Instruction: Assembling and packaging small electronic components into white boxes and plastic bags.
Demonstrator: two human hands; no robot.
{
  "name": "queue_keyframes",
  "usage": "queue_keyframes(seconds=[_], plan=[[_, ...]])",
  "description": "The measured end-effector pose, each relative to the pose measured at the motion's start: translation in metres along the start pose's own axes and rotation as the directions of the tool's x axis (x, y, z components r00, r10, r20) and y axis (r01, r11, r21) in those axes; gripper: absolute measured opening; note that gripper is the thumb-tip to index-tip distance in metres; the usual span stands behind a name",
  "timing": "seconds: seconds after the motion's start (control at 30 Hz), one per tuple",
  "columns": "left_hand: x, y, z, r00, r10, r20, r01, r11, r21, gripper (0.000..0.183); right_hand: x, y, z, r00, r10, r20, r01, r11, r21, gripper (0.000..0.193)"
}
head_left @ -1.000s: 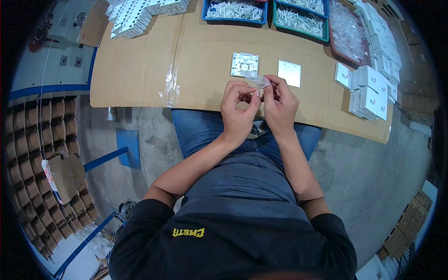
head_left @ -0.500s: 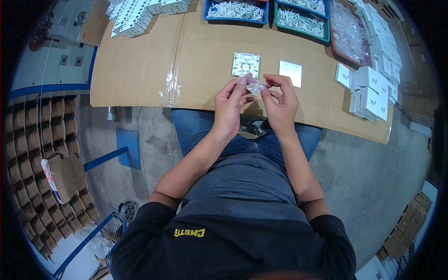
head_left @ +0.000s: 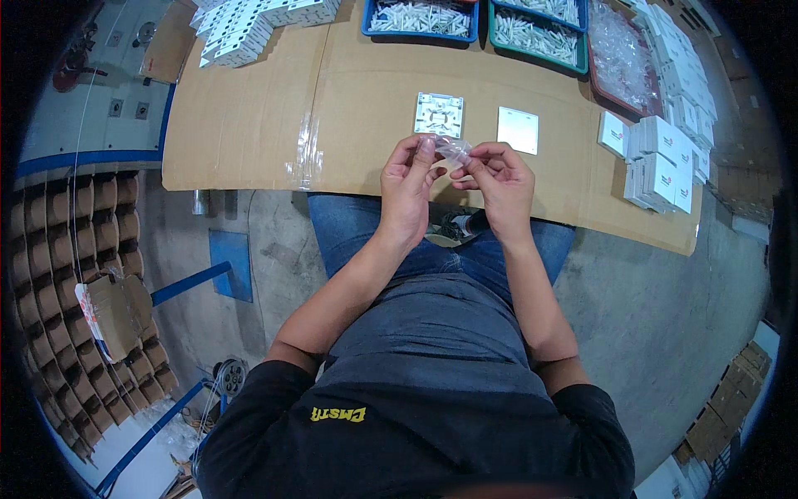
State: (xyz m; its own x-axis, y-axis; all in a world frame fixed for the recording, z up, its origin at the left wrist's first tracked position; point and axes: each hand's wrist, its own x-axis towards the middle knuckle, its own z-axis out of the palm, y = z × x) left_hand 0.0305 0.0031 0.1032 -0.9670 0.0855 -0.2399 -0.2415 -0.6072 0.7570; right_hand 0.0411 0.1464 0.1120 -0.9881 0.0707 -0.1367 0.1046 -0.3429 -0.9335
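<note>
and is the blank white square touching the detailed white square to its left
Apart. The head view shows a strip of bare cardboard between the blank white square and the detailed white square.

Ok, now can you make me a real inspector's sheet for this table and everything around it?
Surface: brown cardboard, with shiny tape along a seam.
Things: clear plastic bag between the hands; fitted white square and plain white square lying beyond them.
Clutter: blue tray and green tray of small white pieces; red tray of clear plastic; white stacks at the right.
Left hand: pinching the bag's left side.
Right hand: pinching its right side.
Cables: thin pale line at far left; cord or string, cannot tell.
Surroundings: grey floor; cardboard dividers at left.
</note>
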Motion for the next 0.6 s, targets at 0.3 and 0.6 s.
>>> queue_keyframes(seconds=[0.3,0.6], plan=[[-0.002,0.007,0.008,0.995,0.102,-0.007,-0.101,0.990,0.094,0.022,-0.001,0.009,0.000,0.996,-0.094,0.007,0.094,0.996,0.012,0.018],[0.000,0.012,0.004,0.997,0.079,-0.019,-0.077,0.992,0.096,0.023,-0.003,0.001,0.000,0.995,0.099,0.004,-0.099,0.979,0.177,0.020]])
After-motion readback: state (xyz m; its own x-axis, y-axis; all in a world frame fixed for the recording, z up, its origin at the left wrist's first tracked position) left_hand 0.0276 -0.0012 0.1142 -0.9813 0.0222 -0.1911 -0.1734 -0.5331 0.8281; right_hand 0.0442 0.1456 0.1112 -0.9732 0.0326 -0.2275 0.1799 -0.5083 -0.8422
